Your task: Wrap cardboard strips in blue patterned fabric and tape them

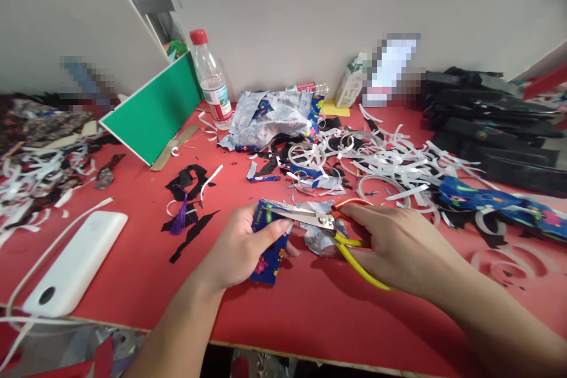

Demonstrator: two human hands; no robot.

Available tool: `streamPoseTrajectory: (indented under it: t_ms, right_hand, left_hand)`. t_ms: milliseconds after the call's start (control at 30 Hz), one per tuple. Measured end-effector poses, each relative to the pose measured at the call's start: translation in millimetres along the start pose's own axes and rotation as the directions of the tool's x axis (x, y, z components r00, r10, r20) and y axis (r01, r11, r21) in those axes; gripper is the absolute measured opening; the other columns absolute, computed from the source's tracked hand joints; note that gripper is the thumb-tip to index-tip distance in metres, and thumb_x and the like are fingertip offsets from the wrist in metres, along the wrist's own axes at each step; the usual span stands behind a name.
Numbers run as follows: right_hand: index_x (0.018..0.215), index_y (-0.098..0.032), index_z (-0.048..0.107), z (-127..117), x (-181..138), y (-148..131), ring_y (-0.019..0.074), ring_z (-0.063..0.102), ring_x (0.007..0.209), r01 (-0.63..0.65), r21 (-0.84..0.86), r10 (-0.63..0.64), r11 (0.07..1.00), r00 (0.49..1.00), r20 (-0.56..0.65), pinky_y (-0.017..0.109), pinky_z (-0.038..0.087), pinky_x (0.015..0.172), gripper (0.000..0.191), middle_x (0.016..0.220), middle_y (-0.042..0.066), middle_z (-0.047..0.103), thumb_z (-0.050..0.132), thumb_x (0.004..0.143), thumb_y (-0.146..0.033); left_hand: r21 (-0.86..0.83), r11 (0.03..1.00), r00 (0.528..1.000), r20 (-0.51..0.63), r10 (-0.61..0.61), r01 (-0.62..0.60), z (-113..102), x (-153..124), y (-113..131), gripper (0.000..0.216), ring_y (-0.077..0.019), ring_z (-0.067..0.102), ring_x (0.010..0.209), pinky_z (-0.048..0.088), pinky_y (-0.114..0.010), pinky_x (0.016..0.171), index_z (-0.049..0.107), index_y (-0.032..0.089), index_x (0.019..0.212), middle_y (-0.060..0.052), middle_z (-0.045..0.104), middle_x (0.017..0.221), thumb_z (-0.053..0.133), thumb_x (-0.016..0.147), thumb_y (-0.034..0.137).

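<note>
My left hand (241,245) is closed on a blue patterned piece of fabric (267,269), thumb on top near its upper edge. In my right hand (398,248) are scissors (326,221) with one orange and one yellow handle. Their blades point left and lie along the upper part of the blue piece, close to my left thumb. A pale scrap with a grey-white side (316,239) lies just under the scissors. Part of the blue piece is hidden behind my left fingers.
White strip offcuts (390,156) heap behind my right hand. A crumpled patterned bundle (270,118) and a plastic bottle (215,91) stand at the back. Left are a green board (153,109) and a white power bank (77,263) with cable. Black pieces (496,124) are stacked at right.
</note>
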State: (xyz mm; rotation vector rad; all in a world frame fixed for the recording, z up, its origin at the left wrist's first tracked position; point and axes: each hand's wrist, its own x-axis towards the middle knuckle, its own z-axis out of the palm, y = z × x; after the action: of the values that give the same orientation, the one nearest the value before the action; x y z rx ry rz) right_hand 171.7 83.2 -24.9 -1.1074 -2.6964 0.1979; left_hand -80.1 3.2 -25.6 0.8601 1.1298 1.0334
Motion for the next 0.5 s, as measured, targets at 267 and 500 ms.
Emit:
streamPoseTrajectory:
  t_ms: [267, 500]
  right_hand:
    - [0.078, -0.019, 0.067, 6.5, -0.4, 5.6, 0.0162, 0.050, 0.043, 0.019, -0.045, -0.022, 0.999, 0.998, -0.055, 0.029, 0.022, 0.050, 0.026, 0.051, 0.000, 0.060, 0.065, 0.087, -0.043]
    - [0.073, -0.018, 0.069, 9.3, -4.9, 9.0, 0.0172, 0.054, 0.042, 0.052, -0.103, -0.067, 0.993, 0.986, -0.150, 0.030, 0.023, 0.050, 0.026, 0.053, 0.004, 0.065, 0.057, 0.090, -0.034]
  left_hand:
    - [-0.047, 0.999, 1.000, -0.002, 0.013, -0.013, 5.0, 1.6, -4.4, 0.024, -0.0206, 0.081, 0.072, 0.066, -0.027, 0.063, 0.070, 0.019, 0.104, -0.006, 0.082, 0.094, 0.076, 0.096, 0.041]
    - [-0.088, 0.996, 1.000, -0.007, 0.005, -0.006, 7.8, 2.2, -3.3, 0.026, -0.0192, 0.080, 0.069, 0.065, -0.026, 0.060, 0.070, 0.018, 0.101, -0.006, 0.081, 0.092, 0.078, 0.094, 0.041]
